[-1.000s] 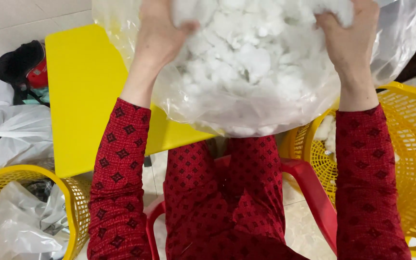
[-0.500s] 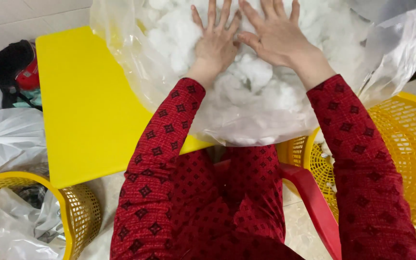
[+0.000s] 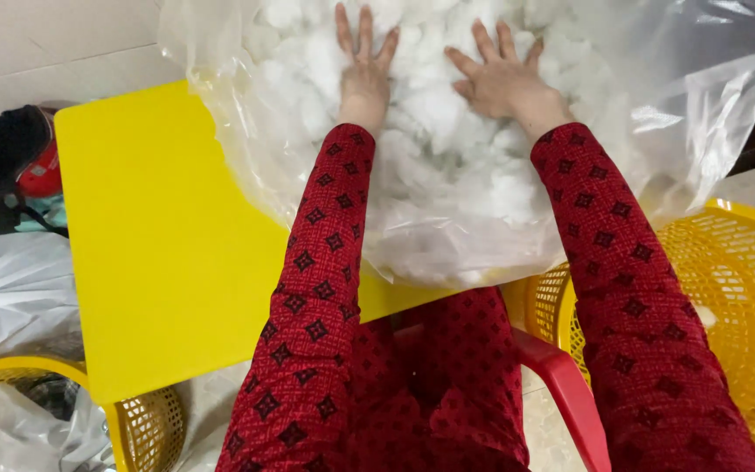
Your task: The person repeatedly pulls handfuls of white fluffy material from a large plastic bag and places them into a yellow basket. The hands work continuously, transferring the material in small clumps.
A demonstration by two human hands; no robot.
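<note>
On the far right part of the yellow table point(image 3: 168, 253) we see a large clear plastic bag point(image 3: 657, 114) stuffed with white cotton-like filling point(image 3: 447, 175), its near edge overhanging the table. Our left hand point(image 3: 363, 74) lies flat on the filling with fingers spread; just to the right, our right hand point(image 3: 502, 79) presses down the same way, fingers splayed and holding nothing. Nearer, we sit on a red chair point(image 3: 561, 393). A yellow mesh basket point(image 3: 744, 288) stands at the right, another yellow basket point(image 3: 133, 428) at the near left, and a black and red bundle point(image 3: 15, 162) at the far left.
</note>
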